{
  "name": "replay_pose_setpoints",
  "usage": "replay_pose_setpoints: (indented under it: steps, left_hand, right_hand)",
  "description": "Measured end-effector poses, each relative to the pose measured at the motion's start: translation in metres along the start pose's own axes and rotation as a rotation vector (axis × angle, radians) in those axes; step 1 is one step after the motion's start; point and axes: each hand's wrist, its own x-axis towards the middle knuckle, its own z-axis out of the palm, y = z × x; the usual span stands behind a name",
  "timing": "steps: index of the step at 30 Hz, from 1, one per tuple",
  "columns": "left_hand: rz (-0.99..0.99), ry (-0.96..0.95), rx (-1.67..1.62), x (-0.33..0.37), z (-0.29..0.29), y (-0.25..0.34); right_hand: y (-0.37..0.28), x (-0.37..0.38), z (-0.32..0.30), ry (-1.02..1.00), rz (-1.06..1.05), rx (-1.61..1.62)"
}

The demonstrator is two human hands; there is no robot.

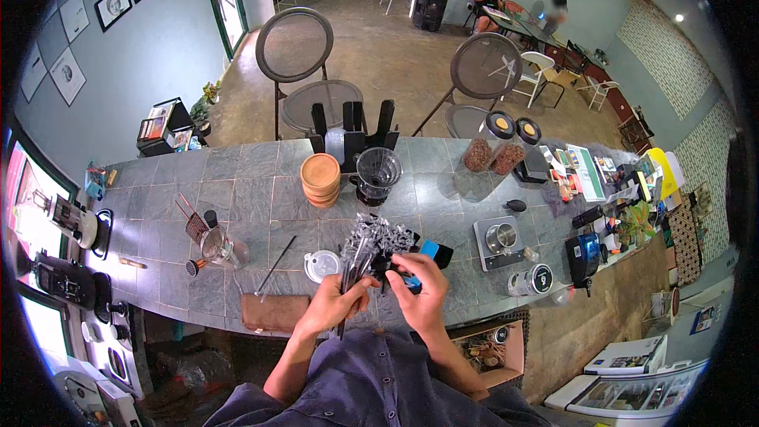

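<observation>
Stone counter (253, 198); left hand (336, 304) grips crinkled clear bag (371, 241); right hand (423, 289) pinches blue-black device (411, 278)

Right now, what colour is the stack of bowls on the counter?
Terracotta brown bowls, clearest in the head view.

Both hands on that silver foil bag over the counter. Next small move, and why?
Probably lower the bag onto the counter before working the black-and-blue tool. The left hand grips the bag's lower end in mid-air, the right hand pinches the tool against it, and neither is braced.
</observation>
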Motion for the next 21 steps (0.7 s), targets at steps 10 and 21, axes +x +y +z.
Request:
replay_pose_setpoints:
  steps: [10, 21]
  left_hand:
    - [-0.037, -0.109, 0.070, -0.005, -0.003, 0.005]
    - [0.195, 0.377, -0.276, 0.001, -0.022, 0.008]
  right_hand:
    - [-0.011, 0.024, -0.022, 0.208, 0.294, 0.564]
    - [0.011, -0.002, -0.071, -0.336, 0.470, 0.365]
